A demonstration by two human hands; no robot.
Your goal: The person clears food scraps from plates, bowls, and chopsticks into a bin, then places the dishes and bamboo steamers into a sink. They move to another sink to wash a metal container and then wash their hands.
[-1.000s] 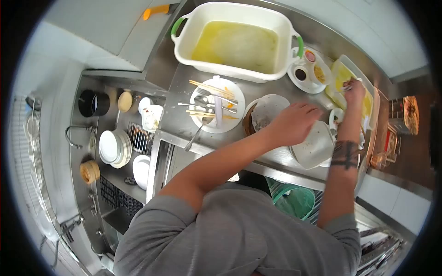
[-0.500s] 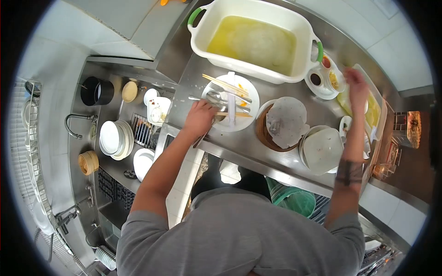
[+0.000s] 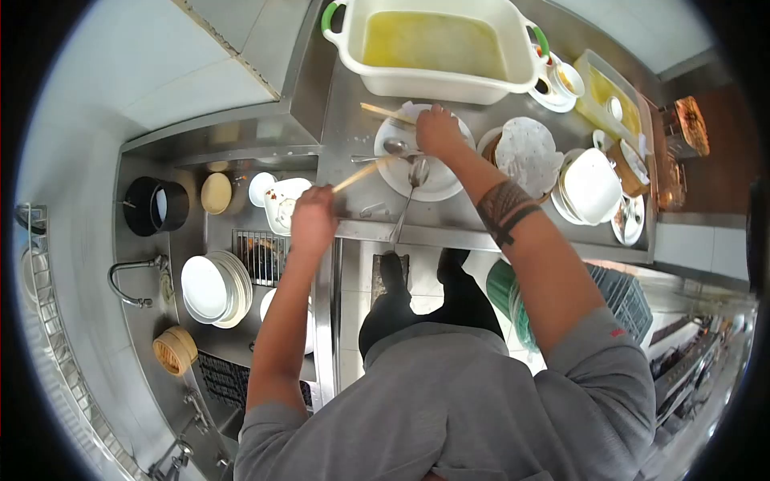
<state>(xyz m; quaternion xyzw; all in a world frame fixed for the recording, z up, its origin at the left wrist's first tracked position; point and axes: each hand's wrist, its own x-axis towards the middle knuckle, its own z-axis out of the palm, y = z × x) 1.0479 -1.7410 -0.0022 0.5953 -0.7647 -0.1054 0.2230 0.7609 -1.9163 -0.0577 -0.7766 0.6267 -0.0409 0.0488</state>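
My left hand (image 3: pixel 315 212) is closed on a pair of wooden chopsticks (image 3: pixel 362 172), which slant up to the right over the steel counter's edge. My right hand (image 3: pixel 438 128) is over the upper part of a round white plate (image 3: pixel 443 178); its fingers are pressed together, and what they hold is hidden. More chopsticks (image 3: pixel 385 112) lie at the plate's upper left, their right ends by my right fingers. On the plate rest spoons; one long-handled spoon (image 3: pixel 418 173) has its handle sticking out over the front edge.
A white tub (image 3: pixel 437 76) of yellowish liquid stands behind the plate. To the right are a steamer with crumpled paper (image 3: pixel 528 156), stacked white dishes (image 3: pixel 592 187) and a yellow-stained tray (image 3: pixel 618 96). The left sink holds stacked plates (image 3: pixel 207 289) and a drain grate (image 3: pixel 263 255).
My right hand has come from the far-right sauce dishes to the plate. My left hand has moved left and down off the plate with chopsticks. The whole view has shifted.
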